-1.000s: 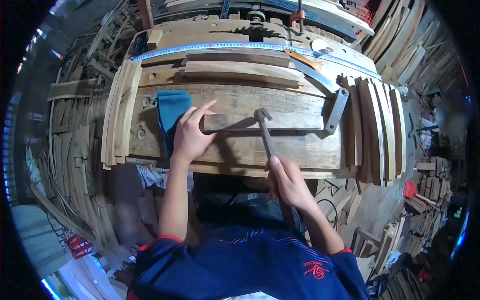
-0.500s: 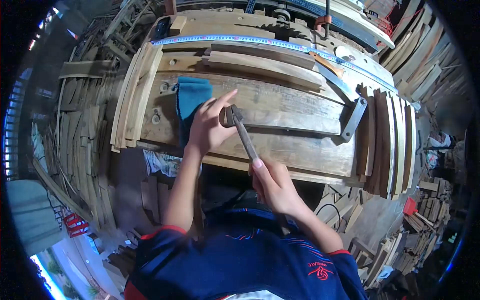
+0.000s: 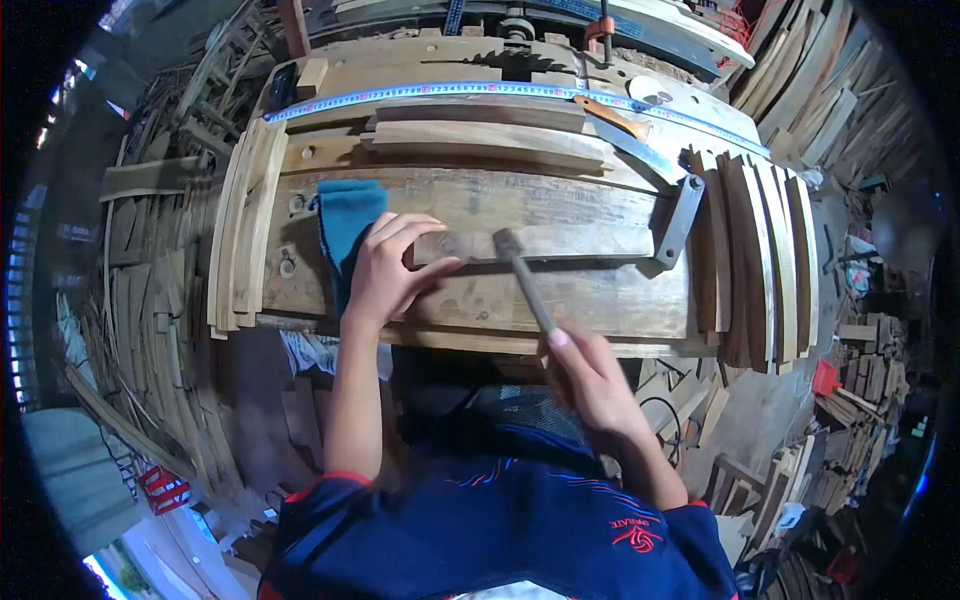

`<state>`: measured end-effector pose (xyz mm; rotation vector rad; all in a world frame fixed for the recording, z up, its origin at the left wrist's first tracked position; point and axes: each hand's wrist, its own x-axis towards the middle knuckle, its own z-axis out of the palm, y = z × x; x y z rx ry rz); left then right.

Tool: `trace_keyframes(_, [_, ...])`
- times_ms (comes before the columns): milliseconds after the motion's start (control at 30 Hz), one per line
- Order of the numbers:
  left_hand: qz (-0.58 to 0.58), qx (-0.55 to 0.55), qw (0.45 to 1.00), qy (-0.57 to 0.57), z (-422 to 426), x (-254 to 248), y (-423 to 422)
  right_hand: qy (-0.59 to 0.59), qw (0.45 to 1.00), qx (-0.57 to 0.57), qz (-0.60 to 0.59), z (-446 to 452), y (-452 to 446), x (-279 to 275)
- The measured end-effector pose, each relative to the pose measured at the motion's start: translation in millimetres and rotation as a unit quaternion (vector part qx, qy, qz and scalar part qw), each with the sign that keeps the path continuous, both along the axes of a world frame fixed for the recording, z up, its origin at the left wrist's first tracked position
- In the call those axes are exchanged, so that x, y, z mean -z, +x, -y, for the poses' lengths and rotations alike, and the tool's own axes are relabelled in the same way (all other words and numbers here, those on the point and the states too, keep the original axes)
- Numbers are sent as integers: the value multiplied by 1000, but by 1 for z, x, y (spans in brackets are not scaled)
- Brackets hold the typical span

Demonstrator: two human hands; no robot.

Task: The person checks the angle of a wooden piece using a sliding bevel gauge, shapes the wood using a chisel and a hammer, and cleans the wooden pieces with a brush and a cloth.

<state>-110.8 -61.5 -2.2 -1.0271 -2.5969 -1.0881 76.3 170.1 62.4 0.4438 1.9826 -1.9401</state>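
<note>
My right hand [image 3: 590, 380] is closed around the handle of a hammer [image 3: 530, 285]. Its head is over the middle-left part of a flat wooden strip [image 3: 590, 241] lying across the workbench [image 3: 600, 305]. At the strip's left end, my left hand [image 3: 385, 265] has its fingers along the far edge and its thumb along the near edge. A dark round mark shows on the wood near the fingertips. The strip's right end meets a metal bracket [image 3: 683, 222]. Close behind my left hand lies a folded teal cloth [image 3: 345, 215].
Curved wooden pieces [image 3: 490, 142] lie at the back, beside a handsaw [image 3: 620, 122] with an orange handle. A blue-white measuring tape [image 3: 400, 92] spans the bench. Wood strips stack at the left [image 3: 243, 230] and right [image 3: 765, 260]. A toothed saw blade [image 3: 490, 60] shows at the far edge.
The hammer head has moved right, away from the strip's left end. My left fingers have come in closer to the strip. The whole view has shifted slightly.
</note>
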Motion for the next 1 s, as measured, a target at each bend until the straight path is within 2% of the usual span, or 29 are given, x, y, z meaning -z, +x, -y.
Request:
trace_keyframes(33, [18,-4,1000,3,-1,-4,2,-24,999,23,26,-5,6,-10])
trace_keyframes(133, [19,-9,1000,8,-4,-5,3,-53,997,55,-11,-21,15,1])
trace_keyframes(167, [30,-7,999,9,-5,-8,4,-38,996,79,34,-22,11,6])
trace_keyframes(267, [14,-9,1000,5,-5,-3,2,32,995,87,34,-33,15,17])
trace_keyframes(433, [33,-17,999,9,-6,-5,5,-5,988,153,12,-39,21,25])
trace_keyframes(567, [-10,-12,999,41,-1,0,5,54,989,138,19,-50,33,-11])
trace_keyframes(700, [-14,-12,999,50,1,3,12,87,976,199,-29,-49,46,-40])
trace_keyframes(800, [46,-26,998,44,-9,-10,15,55,976,209,-20,-53,48,-30])
trace_keyframes(833, [76,-38,996,40,-11,-14,16,43,977,208,-37,-56,47,-9])
trace_keyframes(867, [66,-31,997,26,-10,-13,16,-6,976,219,5,-56,46,-1])
trace_keyframes(933, [47,-15,999,-3,-6,-9,13,3,970,242,20,-54,47,21])
trace_keyframes(1000, [23,-8,1000,9,-8,-6,9,15,970,243,-19,-53,50,19])
